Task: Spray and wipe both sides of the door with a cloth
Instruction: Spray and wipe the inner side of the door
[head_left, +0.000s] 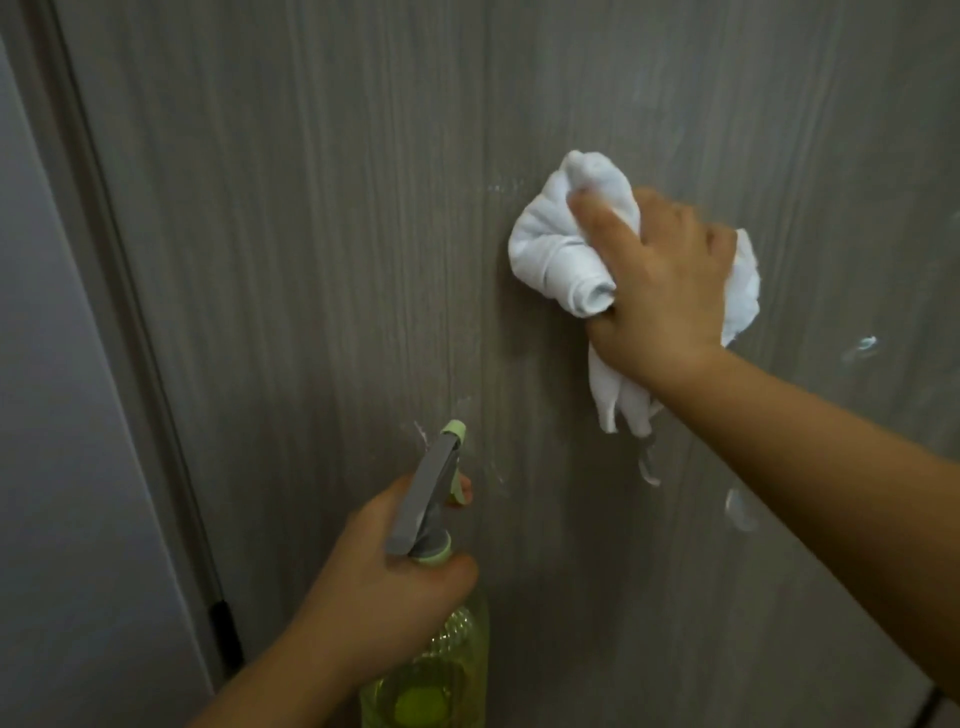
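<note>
A grey wood-grain door (322, 249) fills the view, with wet streaks and droplets on its right part. My right hand (660, 291) grips a bunched white cloth (556, 249) and presses it against the door at upper right; a tail of the cloth hangs below my wrist. My left hand (384, 582) holds the neck of a yellow-green spray bottle (441, 654) at lower centre. Its grey and green spray head (428, 488) points at the door, and a finger lies on the trigger.
The door's frame edge (130, 312) runs down the left side beside a pale wall (57, 441). A dark hinge (226, 639) sits low on that edge. Foamy spray marks (743, 509) dot the door at lower right.
</note>
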